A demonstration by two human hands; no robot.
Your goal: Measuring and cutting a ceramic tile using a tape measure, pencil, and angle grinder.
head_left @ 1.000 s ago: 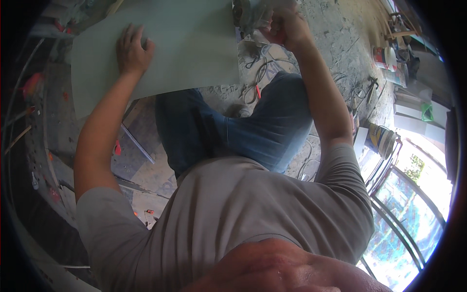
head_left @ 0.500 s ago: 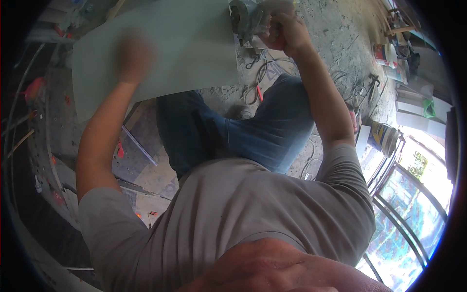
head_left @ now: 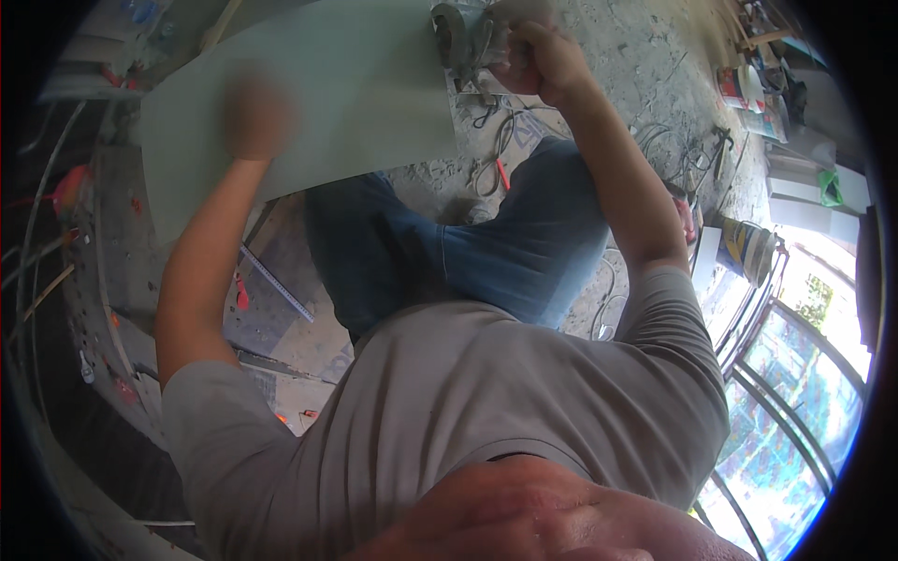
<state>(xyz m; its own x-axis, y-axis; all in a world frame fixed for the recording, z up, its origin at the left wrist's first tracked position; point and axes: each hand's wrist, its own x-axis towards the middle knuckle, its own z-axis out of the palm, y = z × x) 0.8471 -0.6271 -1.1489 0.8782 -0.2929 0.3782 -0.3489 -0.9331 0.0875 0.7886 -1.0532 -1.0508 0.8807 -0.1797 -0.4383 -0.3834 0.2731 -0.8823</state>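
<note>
A large pale grey-green sheet point(head_left: 346, 103) lies in front of my knees. My left hand point(head_left: 257, 117) is over its left part, smeared by motion, so its fingers cannot be made out. At the sheet's right edge my right hand point(head_left: 547, 61) is closed around a dusty grey power tool point(head_left: 458, 42) with a rounded guard. The tool's far side and its contact with the sheet are hard to see.
A dusty floor point(head_left: 645, 75) spreads to the right, with a loose cable point(head_left: 505, 140) beside my knee. Buckets point(head_left: 748, 248) and a paint tub point(head_left: 739, 89) stand at the right. A measuring strip point(head_left: 276, 285) and a red tool point(head_left: 242, 294) lie at the left.
The whole view has shifted slightly. My right hand and the power tool sit a little farther left in the picture; my left hand stays blurred over the sheet.
</note>
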